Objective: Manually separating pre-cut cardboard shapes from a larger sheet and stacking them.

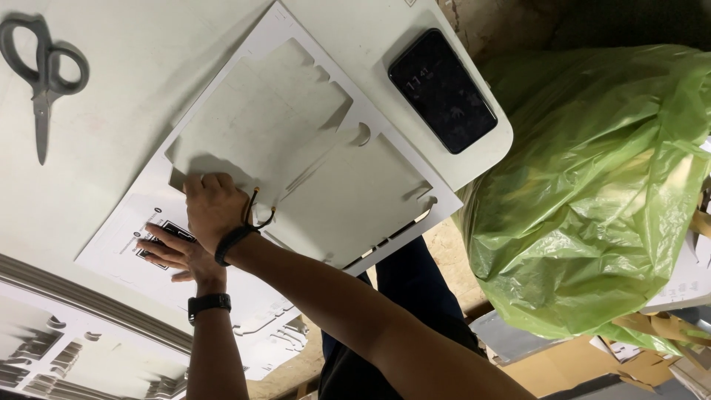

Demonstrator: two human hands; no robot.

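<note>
Pressing, seemingly, card sheet (296, 148) under hands (211, 211)

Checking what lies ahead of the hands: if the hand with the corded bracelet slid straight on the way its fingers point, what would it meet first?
Probably nothing soon. The right hand points up across the die-cut white card sheet; along that line lies only sheet, then bare white table. The scissors sit well off to the side.

So the die-cut card sheet (296, 148) lies flat on the worktop (148, 59), one corner poking out past the edge. Scissors (43, 74) sit on the worktop well off to the left of it, phone (442, 90) just beside its upper right edge. Both hands press on the sheet's lower left part, right hand (213, 211) just above the left hand (172, 253). A stuffed bin bag (592, 192) stands right of the worktop, more punched sheets (74, 363) stacked at lower left.
</note>
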